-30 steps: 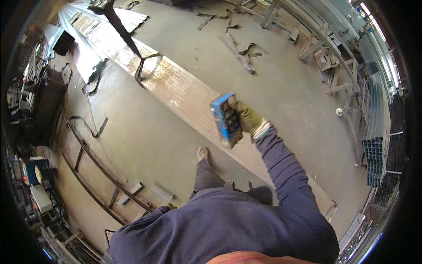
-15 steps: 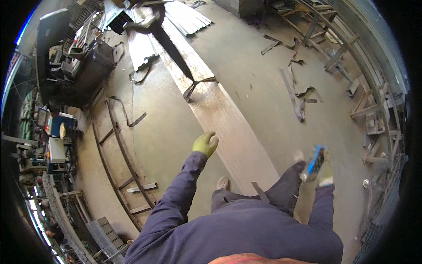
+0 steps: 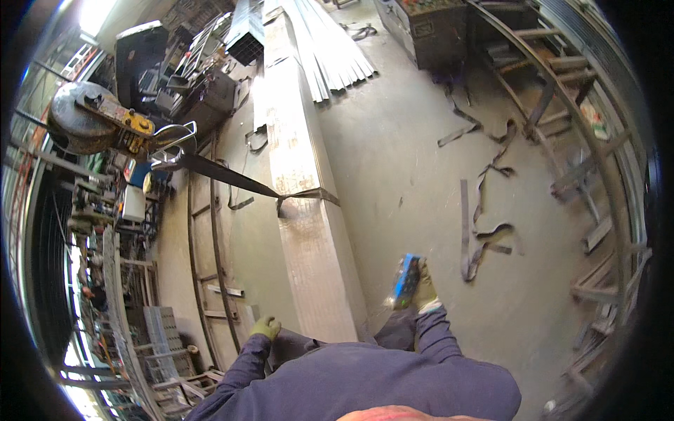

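My right hand [image 3: 427, 293], in a pale glove, is closed around a blue-and-black remote control [image 3: 406, 281] in front of my right thigh. Low beside my left thigh is my left hand [image 3: 265, 328] in a yellow-green glove, fingers loosely bent, with nothing visible in it. A long wrapped bundle [image 3: 316, 259] stretches away from between my legs. Around it passes a dark lifting strap [image 3: 232, 179], running up taut to a hook [image 3: 168, 156] below a rounded hoist block [image 3: 95, 119] with a yellow part. Whether the bundle touches the floor I cannot tell.
Shiny metal profiles [image 3: 330, 56] lie beyond, beside the bundle. Loose dark straps [image 3: 481, 210] lie on the floor at right. A metal frame [image 3: 216, 238] lies at left. Racks [image 3: 562, 91] line the right side, and a dark metal box [image 3: 428, 31] stands at the back.
My left hand has dropped back to my side from over the bundle's edge. My right hand has moved inward with the remote control. In the view, the hook and strap have shifted left.
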Demonstrator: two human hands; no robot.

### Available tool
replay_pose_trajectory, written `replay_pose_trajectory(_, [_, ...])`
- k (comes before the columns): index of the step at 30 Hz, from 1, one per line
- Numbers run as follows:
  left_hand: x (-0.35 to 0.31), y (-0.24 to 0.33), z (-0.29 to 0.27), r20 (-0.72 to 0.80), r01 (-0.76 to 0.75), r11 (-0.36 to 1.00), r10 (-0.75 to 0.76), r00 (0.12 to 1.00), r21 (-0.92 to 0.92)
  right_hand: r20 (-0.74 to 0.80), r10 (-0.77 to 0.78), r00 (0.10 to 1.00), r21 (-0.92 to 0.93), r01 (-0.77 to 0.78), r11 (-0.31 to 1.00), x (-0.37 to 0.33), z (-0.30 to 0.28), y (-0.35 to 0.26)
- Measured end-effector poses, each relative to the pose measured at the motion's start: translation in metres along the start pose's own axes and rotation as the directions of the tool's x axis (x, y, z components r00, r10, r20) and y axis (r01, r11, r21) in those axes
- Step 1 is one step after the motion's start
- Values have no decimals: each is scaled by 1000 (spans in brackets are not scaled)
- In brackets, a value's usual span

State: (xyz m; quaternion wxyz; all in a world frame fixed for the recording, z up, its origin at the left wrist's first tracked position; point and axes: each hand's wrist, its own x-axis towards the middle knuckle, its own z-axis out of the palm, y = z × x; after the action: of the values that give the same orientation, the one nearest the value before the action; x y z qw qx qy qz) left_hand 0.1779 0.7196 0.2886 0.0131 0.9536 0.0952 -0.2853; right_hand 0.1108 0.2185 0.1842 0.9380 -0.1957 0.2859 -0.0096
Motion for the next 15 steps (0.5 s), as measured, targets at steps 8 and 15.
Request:
replay_pose_trajectory(8, [27, 115, -4, -214, -2, 986, -34, 976, -166, -44, 215, 976, -89, -218, 972, -24, 14, -96])
replay_pose_trajectory(15, [20, 105, 157, 194, 355, 915, -320, 927, -189, 117, 154, 981, -277, -117, 954, 91, 53, -220])
